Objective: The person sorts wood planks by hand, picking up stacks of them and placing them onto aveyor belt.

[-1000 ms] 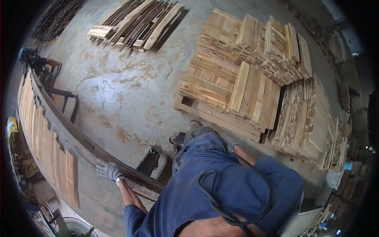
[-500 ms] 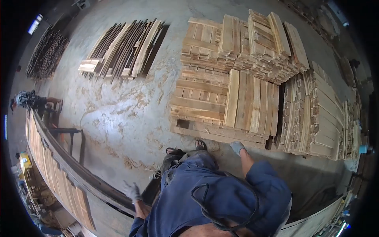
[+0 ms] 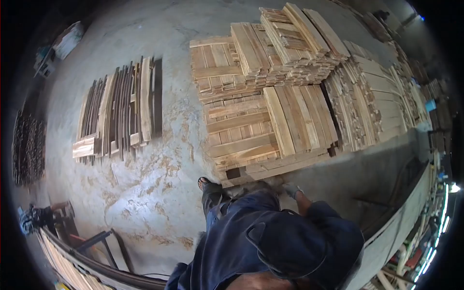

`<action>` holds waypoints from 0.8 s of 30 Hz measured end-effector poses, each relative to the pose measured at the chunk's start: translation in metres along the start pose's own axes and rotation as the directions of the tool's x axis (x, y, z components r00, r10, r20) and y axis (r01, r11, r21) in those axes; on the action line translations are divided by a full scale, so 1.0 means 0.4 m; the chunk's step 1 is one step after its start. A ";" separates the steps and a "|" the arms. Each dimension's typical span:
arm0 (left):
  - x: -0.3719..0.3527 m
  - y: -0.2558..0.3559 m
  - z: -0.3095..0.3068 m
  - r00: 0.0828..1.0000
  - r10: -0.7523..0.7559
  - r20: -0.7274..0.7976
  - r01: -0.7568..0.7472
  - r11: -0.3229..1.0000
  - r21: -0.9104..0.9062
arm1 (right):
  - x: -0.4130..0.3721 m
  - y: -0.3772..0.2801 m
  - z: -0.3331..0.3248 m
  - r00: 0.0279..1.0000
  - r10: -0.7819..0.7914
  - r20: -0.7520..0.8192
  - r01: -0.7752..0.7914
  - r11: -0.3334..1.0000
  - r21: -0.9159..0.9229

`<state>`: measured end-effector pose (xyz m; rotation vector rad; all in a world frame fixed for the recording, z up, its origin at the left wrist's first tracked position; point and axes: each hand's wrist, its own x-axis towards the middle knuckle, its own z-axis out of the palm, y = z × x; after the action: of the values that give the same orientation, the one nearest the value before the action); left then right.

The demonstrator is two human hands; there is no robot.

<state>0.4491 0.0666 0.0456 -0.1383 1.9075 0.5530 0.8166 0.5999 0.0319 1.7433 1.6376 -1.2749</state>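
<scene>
hanging near planks (image 3: 300, 121): right grip (image 3: 293, 191)

Pale glare patches the floor (image 3: 137, 205) inside dark, strongly curved edges

The head camera looks down and forward over the torso (image 3: 241, 222).

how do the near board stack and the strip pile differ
The near board stack rises several layers high; the strip pile lies low. The near board stack looks mostly pale and broad-boarded; the strip pile mixes pale pieces with many narrow dark ones. Both look like wood.
</scene>
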 end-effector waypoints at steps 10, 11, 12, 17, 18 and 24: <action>0.663 0.496 -0.605 0.473 0.854 -0.216 -0.857 0.503 0.112 | -0.184 -0.151 0.096 0.975 0.069 0.211 -0.210 0.591 0.779; 0.733 0.609 -0.611 0.272 0.960 -0.062 -0.812 0.263 0.520 | -0.197 -0.179 0.065 0.979 0.104 0.173 -0.202 0.545 0.814; 0.721 0.725 -0.568 0.523 0.848 -0.082 -0.813 0.525 0.250 | -0.201 -0.205 0.034 0.980 0.141 0.138 -0.191 0.498 0.846; 0.520 1.299 -0.268 0.892 0.451 0.046 -0.419 0.860 -0.291 | -0.195 -0.487 -0.199 0.988 0.111 -0.112 0.091 0.173 0.981; 0.494 1.349 -0.210 0.883 0.455 0.117 -0.399 0.858 -0.323 | -0.153 -0.532 -0.254 0.991 0.057 -0.124 0.116 0.121 0.986; 0.541 1.623 0.090 0.908 0.369 0.200 -0.254 0.863 -0.438 | 0.253 -0.929 -0.521 0.991 -0.082 -0.111 0.101 -0.116 0.988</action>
<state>0.1674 0.6914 0.0419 -0.0090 1.5259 1.1313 0.5233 0.9028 0.1507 2.2430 0.3956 -3.1398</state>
